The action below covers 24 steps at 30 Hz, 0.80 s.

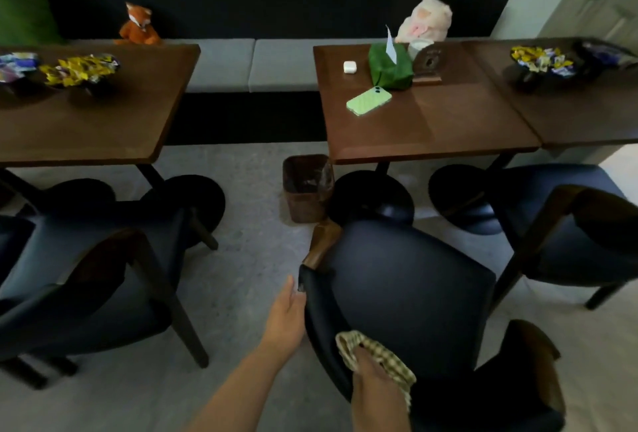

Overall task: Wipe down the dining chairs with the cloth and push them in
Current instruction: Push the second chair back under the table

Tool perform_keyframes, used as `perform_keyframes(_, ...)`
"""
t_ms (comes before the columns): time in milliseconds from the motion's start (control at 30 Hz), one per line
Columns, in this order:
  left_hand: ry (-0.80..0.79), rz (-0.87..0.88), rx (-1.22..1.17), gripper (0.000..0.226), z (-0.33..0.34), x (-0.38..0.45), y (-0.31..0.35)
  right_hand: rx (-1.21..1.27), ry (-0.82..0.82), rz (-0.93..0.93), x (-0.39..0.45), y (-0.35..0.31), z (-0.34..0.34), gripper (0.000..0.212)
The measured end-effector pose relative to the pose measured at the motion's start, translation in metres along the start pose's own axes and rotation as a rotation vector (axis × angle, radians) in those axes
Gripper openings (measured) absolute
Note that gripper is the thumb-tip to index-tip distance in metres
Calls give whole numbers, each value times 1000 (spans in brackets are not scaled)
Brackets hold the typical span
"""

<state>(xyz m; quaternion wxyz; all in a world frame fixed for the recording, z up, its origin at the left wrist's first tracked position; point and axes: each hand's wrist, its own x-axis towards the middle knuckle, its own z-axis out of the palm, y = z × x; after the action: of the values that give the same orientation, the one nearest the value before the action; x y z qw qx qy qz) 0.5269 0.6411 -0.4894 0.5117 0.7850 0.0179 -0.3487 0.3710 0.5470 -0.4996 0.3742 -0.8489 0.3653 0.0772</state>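
Dark chair, left: a navy-seated chair (89, 279) with brown wooden frame stands near the left tabletop (86, 121), its seat not under it.
Left tabletop: bowls of yellow-wrapped sweets (77, 69) at its far left; an orange toy fox (138, 25) sits on the grey bench (252, 62) just beyond.
Left hand: the left hand (288, 316) touches the left outer edge of the middle chair's backrest, fingers fairly straight, a wide grip holding nothing.
Middle chair: the middle chair (404, 297) stands near the camera, in front of the right tabletop (431, 121), beside a brown bin (307, 186).
Cloth: the checked cloth (376, 354) lies on the inner face of the backrest, bunched under the fingers.
Right hand: the right hand (374, 386) grips the cloth, pressing it to the backrest.
Right tabletop: a green phone (368, 100), a white earbud case (349, 67), a green tissue box (390, 66).
Right chair: another dark chair (566, 224) at the far right.
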Motion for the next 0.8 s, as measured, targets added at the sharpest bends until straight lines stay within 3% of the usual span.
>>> perform_keyframes(100,-8,-191,-356,39,4,14,23,77,65,0,22,-32,23,45)
perform_keyframes(333,-1,-204,-697,63,22,41,28,443,0,-50,89,-74,26,46)
perform_keyframes(467,79,-89,-483,68,32,66,17,492,-108,-139,137,-73,38,51)
perform_keyframes(633,173,44,-246,88,35,76,2,591,51,-175,199,-81,42,48)
perform_keyframes(700,193,68,-193,70,35,77,1,538,100,-216,238,-83,41,42)
perform_keyframes(800,239,55,-95,37,36,75,3,610,54,-38,297,-75,33,30)
